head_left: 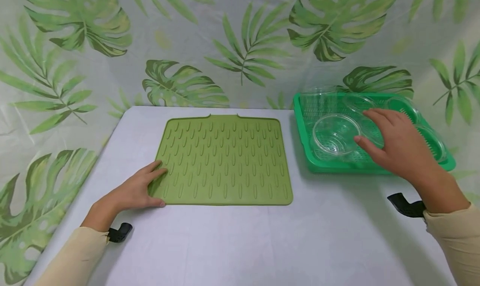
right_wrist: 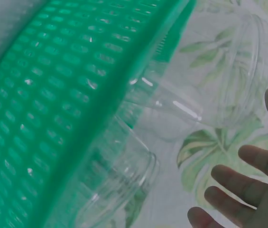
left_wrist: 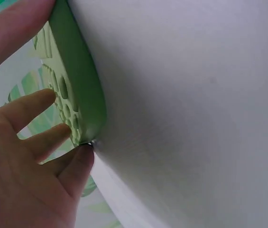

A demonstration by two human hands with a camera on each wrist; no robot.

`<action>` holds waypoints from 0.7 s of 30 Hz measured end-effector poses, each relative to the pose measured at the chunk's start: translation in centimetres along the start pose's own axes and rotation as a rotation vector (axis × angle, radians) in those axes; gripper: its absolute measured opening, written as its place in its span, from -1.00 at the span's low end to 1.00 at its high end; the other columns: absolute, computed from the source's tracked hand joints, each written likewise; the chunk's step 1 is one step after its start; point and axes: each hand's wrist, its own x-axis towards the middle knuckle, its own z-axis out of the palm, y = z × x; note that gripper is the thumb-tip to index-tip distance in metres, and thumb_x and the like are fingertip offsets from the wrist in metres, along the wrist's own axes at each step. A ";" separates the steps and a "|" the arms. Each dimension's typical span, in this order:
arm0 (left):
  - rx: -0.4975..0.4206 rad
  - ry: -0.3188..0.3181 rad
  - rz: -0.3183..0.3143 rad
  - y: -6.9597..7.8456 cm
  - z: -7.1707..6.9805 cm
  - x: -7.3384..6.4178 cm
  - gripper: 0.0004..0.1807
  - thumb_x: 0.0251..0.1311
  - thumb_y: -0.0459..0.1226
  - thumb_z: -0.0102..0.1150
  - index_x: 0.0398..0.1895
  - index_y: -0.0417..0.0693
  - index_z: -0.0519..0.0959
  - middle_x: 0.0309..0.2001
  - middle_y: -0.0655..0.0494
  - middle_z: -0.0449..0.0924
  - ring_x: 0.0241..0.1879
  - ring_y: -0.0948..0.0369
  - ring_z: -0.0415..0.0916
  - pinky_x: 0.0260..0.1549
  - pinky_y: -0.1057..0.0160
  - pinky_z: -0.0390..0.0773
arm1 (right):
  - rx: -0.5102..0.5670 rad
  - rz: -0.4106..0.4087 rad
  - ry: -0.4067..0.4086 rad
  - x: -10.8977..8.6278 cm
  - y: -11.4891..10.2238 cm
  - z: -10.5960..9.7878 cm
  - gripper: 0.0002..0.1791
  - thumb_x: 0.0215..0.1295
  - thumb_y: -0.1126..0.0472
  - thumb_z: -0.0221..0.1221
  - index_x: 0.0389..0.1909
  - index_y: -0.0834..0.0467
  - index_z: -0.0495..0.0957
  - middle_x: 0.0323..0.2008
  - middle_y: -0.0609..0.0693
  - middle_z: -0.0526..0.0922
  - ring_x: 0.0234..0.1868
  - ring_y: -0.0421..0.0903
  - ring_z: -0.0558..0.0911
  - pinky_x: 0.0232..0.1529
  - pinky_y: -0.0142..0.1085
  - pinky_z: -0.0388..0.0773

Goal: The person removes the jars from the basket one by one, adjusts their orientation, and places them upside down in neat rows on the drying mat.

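A flat olive-green mat (head_left: 225, 161) with raised oval ridges lies on the white table. My left hand (head_left: 136, 188) touches its near-left corner, fingers at the left side and thumb at the front edge. From the left wrist, the fingers (left_wrist: 48, 137) are spread along the mat's edge (left_wrist: 84, 80). To the right, my right hand (head_left: 399, 146) hovers with spread fingers over a green perforated basket (head_left: 311, 165) of clear round containers. The nearest clear container (head_left: 335, 136) stands just left of its thumb. The right wrist view shows the fingertips (right_wrist: 224, 175) apart from a clear container (right_wrist: 247, 71).
Another clear container (head_left: 318, 100) stands at the basket's back left, and more lie behind and right of my right hand. A leaf-print cloth (head_left: 247, 48) hangs behind the white table (head_left: 232, 244). Each wrist wears a black strap piece (head_left: 120, 232).
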 end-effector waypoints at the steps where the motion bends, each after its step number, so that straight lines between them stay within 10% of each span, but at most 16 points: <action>1: 0.004 0.008 0.004 0.0 0.0 0.0 0.06 -0.15 -0.02 0.57 0.41 -0.30 0.30 0.50 -0.41 0.02 0.44 -0.39 0.05 0.30 -0.37 0.25 | 0.003 0.002 -0.009 0.0 0.1 0.1 -0.31 0.28 0.04 0.28 0.31 0.35 0.37 0.25 0.40 0.45 0.29 0.42 0.33 0.28 0.32 0.24; 11: 0.009 0.038 0.000 -0.2 0.1 0.5 0.08 -0.15 -0.03 0.57 0.41 -0.36 0.28 0.49 -0.39 0.04 0.44 -0.37 0.03 0.32 -0.37 0.21 | 0.201 0.074 -0.109 -0.5 0.4 0.5 -0.40 0.49 0.08 0.04 0.45 0.25 0.24 0.37 0.40 0.32 0.38 0.45 0.24 0.30 0.37 0.14; 14: 0.004 0.037 -0.004 -0.3 0.2 0.1 0.02 -0.03 -0.01 0.49 0.42 -0.39 0.26 0.50 -0.37 0.05 0.46 -0.35 0.01 0.34 -0.36 0.18 | 0.299 0.127 -0.190 -0.9 0.4 0.6 -0.34 0.50 0.10 0.03 0.54 0.13 0.10 0.44 0.33 0.25 0.40 0.37 0.24 0.41 -0.20 0.26; 17: 0.030 0.038 0.004 -0.3 0.2 -0.5 -0.10 0.13 -0.05 0.36 0.39 -0.45 0.27 0.49 -0.37 0.08 0.45 -0.34 0.05 0.34 -0.33 0.20 | 0.369 0.161 -0.254 -1.1 0.4 0.7 -0.23 0.45 0.13 0.11 0.58 0.02 -0.01 0.47 0.27 0.23 0.38 0.26 0.27 0.10 -0.73 0.18; 21: 0.074 0.028 0.018 -0.2 0.2 -1.1 -0.20 0.22 -0.11 0.27 0.37 -0.50 0.28 0.48 -0.38 0.11 0.43 -0.34 0.11 0.33 -0.31 0.24 | 0.397 0.208 -0.321 -1.2 0.5 0.9 -0.02 0.32 0.13 0.26 0.60 -0.03 -0.14 0.48 0.28 0.20 0.31 0.31 0.33 -0.02 -0.66 0.28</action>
